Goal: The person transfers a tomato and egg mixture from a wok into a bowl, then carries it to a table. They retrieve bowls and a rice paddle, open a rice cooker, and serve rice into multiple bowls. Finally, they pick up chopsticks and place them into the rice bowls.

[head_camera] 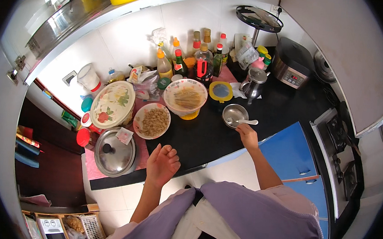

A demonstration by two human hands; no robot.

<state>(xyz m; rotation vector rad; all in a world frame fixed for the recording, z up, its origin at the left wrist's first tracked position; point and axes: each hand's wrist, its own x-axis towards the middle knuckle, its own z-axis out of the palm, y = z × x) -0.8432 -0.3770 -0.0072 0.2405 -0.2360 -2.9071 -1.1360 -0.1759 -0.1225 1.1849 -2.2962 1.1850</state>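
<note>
My right hand holds the near rim of a small metal bowl on the black counter. A white-handled spoon lies in that bowl, its handle over the right rim. My left hand is raised at the counter's front edge, fingers curled, palm up, with nothing visible in it. Beyond it sits a bowl of crumbly brown food. Farther back, a larger patterned bowl holds pale strips, perhaps in liquid, and stands on something yellow. A yellow-rimmed lidded container is between it and the metal bowl.
Sauce bottles line the wall. A metal pitcher and a rice cooker stand at the back right. On the left are a floral-lidded pot and a pot with a metal lid. A gas stove is far right.
</note>
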